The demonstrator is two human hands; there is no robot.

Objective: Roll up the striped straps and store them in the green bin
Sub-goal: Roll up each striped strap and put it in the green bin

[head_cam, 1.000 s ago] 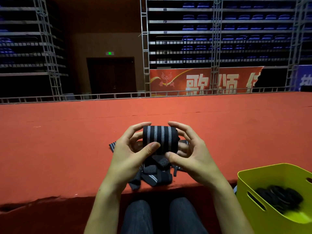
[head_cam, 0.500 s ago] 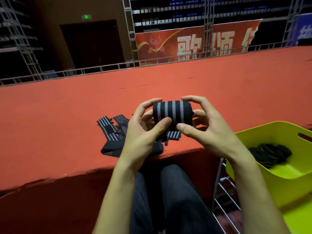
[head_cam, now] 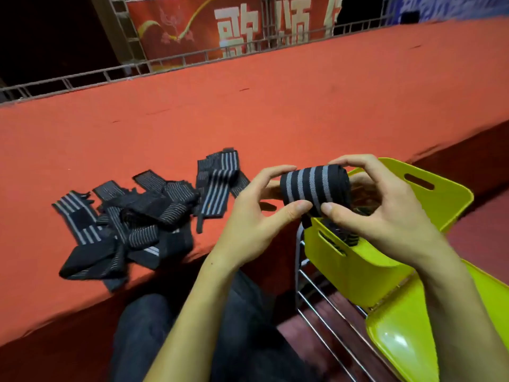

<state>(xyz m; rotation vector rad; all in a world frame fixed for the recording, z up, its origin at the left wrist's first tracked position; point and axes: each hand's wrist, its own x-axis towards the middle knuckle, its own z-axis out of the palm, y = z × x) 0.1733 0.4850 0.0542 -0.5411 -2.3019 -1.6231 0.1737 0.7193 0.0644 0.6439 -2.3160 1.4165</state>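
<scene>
A black strap with grey stripes, rolled into a tight cylinder point(head_cam: 316, 188), hangs just above the near rim of the green bin point(head_cam: 352, 268). My left hand point(head_cam: 256, 219) pinches its left end between thumb and fingers. My right hand point(head_cam: 385, 210) grips its right end the same way. A short tail of the strap dangles below the roll. Dark rolled straps point(head_cam: 344, 235) lie inside the bin, mostly hidden by my hands. A loose heap of unrolled striped straps point(head_cam: 137, 219) lies on the red carpeted ledge to the left.
The bin stands on a green chair seat point(head_cam: 413, 334) with a chrome wire frame point(head_cam: 325, 299) at my right. My dark-trousered legs point(head_cam: 192, 326) sit below the red ledge point(head_cam: 248, 119). A metal railing point(head_cam: 165, 64) and a red banner lie beyond.
Both hands carried the rolled strap rightward, off the ledge to above the green bin. The view swung down and right with them. The heap stayed in place.
</scene>
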